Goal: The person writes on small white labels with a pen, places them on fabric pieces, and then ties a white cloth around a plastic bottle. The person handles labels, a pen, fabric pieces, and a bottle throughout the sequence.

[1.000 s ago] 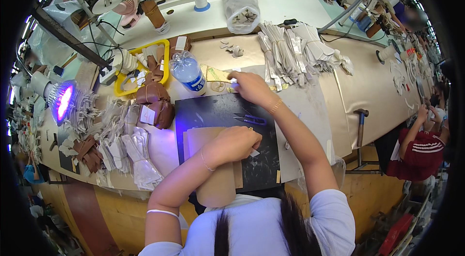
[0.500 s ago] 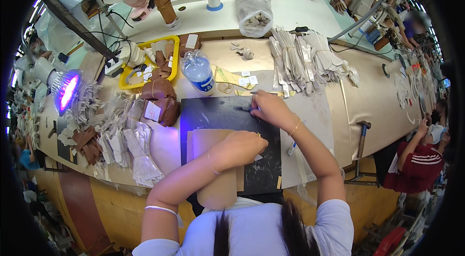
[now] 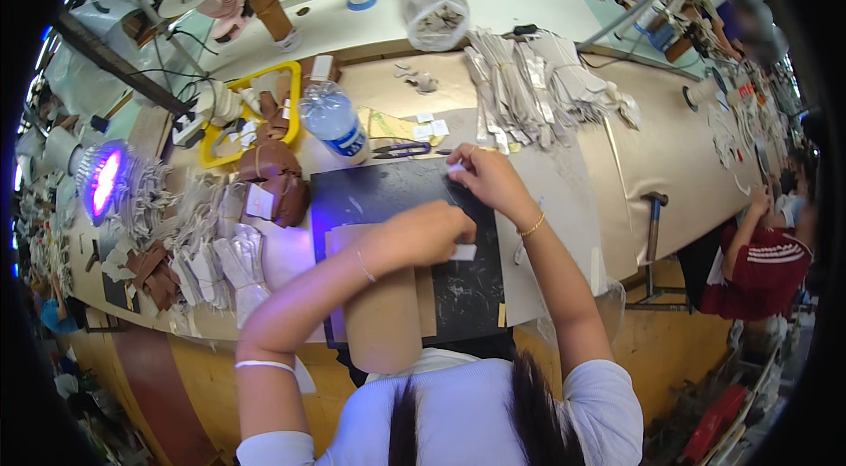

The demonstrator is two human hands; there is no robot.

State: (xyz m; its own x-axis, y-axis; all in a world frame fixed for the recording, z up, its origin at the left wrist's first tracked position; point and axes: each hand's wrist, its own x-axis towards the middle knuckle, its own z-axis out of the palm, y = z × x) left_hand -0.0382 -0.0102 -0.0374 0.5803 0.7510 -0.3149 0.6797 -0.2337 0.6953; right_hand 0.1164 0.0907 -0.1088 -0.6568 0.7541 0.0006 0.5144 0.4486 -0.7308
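"What do the hands show in the head view?"

"The left hand (image 3: 432, 232) is over the black board (image 3: 379, 193), its fingers curled together. A white tag (image 3: 464, 253) shows at the fingertips; I can't tell whether they pinch it."

"And the right hand (image 3: 489, 179)?"

"At the board's far right corner, thumb and forefinger clamped on a small white slip (image 3: 456, 168)."

"What's under the left forearm?"

"A tan sheet (image 3: 383, 325), lying across the board's near left part and hanging over its near edge."

"Anything beyond the board?"

"Dark snips (image 3: 401, 150) just past its far edge, more white slips (image 3: 432, 128) a little farther beyond, and a clear bottle (image 3: 333, 122) by its far left corner."

"To its sides?"

"A brown bundle (image 3: 286, 199) just left of it; a hammer (image 3: 654, 228) well apart on its right."
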